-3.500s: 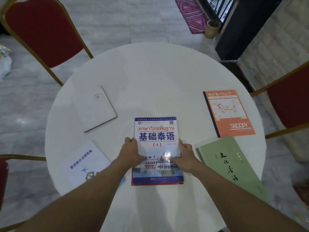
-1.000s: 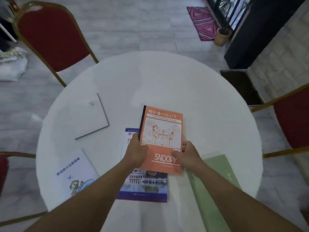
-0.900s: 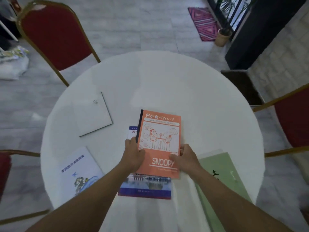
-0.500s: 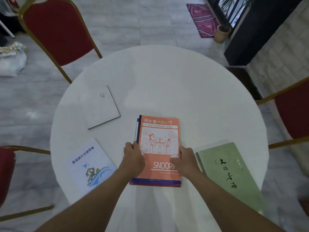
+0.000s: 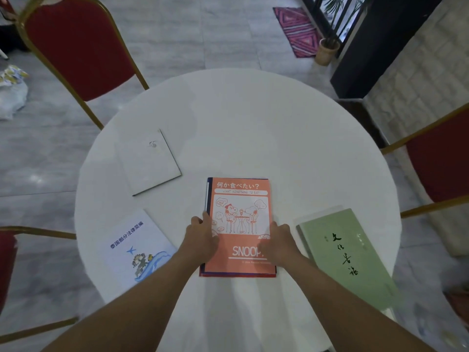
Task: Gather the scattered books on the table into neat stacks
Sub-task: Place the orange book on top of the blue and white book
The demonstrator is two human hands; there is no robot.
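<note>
On white round table (image 5: 253, 123), orange notebook (image 5: 241, 199) flat atop a blue book (image 5: 207, 194), left hand (image 5: 201, 237) and right hand (image 5: 275, 241) pressing its sides, fingers flat, gripping nothing.

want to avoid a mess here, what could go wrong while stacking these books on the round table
The green book lies at the table rim near the right hand; a careless reach could knock it off. The orange Snoopy notebook sits on a larger book, so adding the bigger white-blue booklet on top may leave an uneven, slippery stack.
</note>
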